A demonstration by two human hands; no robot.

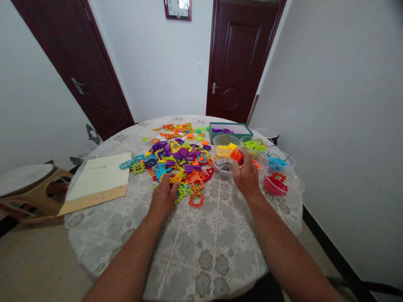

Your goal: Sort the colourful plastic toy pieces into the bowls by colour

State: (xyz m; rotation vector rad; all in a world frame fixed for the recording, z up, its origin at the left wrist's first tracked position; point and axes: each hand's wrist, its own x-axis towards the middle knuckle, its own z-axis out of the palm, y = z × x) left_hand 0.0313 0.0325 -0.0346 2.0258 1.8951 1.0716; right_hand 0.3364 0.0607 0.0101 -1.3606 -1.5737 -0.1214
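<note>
My right hand point(246, 174) is closed on an orange plastic building piece point(236, 156), held above the clear bowls. Beneath and beside it are a bowl of grey pieces point(224, 165) and a bowl with yellow pieces point(226, 149). At the near edge of a mixed heap of colourful interlocking plastic pieces point(185, 155), my left hand point(164, 195) rests with thumb and fingers apart around yellow pieces point(176, 177); whether it grips any is unclear. An orange gear-shaped piece point(197, 200) lies just right of that hand.
Clear bowls hold green pieces point(255, 144), blue pieces point(277, 160) and red pieces point(276, 184) on the right. Behind them stands a green box point(231, 136) with purple pieces. An open notebook point(99, 176) lies on the left. A patterned cloth point(201, 243) covers the round table.
</note>
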